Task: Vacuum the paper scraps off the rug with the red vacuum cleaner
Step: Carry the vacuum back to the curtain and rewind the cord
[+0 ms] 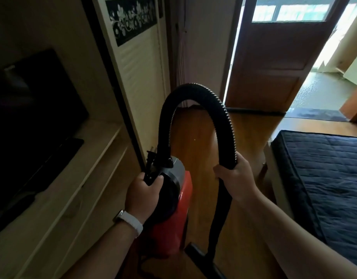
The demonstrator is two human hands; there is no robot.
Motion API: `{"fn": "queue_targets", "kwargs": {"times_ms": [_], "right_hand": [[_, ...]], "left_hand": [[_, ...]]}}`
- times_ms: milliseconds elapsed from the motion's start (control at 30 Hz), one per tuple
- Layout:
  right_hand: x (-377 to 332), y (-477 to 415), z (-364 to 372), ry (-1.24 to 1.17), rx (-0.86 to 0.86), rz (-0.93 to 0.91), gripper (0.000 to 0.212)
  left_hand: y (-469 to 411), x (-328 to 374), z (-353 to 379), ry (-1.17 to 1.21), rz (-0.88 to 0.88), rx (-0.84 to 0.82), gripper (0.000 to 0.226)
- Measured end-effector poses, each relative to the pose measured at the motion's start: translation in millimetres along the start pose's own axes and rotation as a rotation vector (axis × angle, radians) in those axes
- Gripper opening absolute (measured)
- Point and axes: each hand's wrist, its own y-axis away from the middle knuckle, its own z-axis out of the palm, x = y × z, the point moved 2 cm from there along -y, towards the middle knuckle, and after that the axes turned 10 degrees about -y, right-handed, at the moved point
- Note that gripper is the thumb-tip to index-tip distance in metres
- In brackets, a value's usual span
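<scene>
The red vacuum cleaner (173,224) hangs low in the centre, held off the wooden floor. My left hand (142,196) grips its black handle together with the power plug at the top of the canister. A black ribbed hose (218,109) arches up from the grey collar and comes down on the right, where my right hand (235,176) is closed around it. Below that hand the tube runs down to a black floor nozzle (199,256) near the bottom edge. No rug and no paper scraps show in this view.
A cream TV cabinet (77,188) with a dark screen (30,121) lines the left side. A bed with a navy quilted cover (324,178) stands at the right. Wooden floor (195,137) runs ahead to a brown door (274,63) standing open onto a bright balcony.
</scene>
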Motion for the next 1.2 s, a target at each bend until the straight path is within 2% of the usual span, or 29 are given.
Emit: {"fn": "queue_targets", "kwargs": {"times_ms": [133, 233, 400, 567, 700, 933, 1100, 1200], "right_hand": [[3.8, -53.1, -14.7, 0.049, 0.057, 0.002, 0.026], [9.6, -98.3, -30.1, 0.052, 0.173, 0.009, 0.029], [25.6, -182.8, -40.9, 0.110, 0.267, 0.033, 0.030], [32.0, -279.5, -51.6, 0.247, 0.423, 0.053, 0.025], [15.4, -344.8, -66.1, 0.219, 0.521, 0.032, 0.021], [15.9, -424.4, -78.5, 0.260, 0.576, 0.014, 0.018], [39.0, -491.0, -99.3, 0.289, 0.564, 0.011, 0.029], [58.3, -539.0, -120.6, 0.246, 0.562, 0.024, 0.023]], "left_hand": [[-53.9, 28.9, 32.6, -0.013, 0.027, -0.019, 0.018], [-97.5, 41.2, 61.4, -0.033, 0.063, -0.085, 0.016], [-189.5, 62.5, 113.9, -0.023, 0.076, -0.198, 0.022], [-291.1, 98.6, 155.5, -0.033, 0.132, -0.314, 0.020], [-365.8, 134.9, 178.0, -0.023, 0.189, -0.382, 0.021], [-469.8, 186.7, 210.2, -0.098, 0.251, -0.390, 0.023], [-523.8, 210.2, 256.5, -0.119, 0.231, -0.405, 0.020], [-557.8, 226.8, 288.8, -0.142, 0.226, -0.398, 0.019]]}}
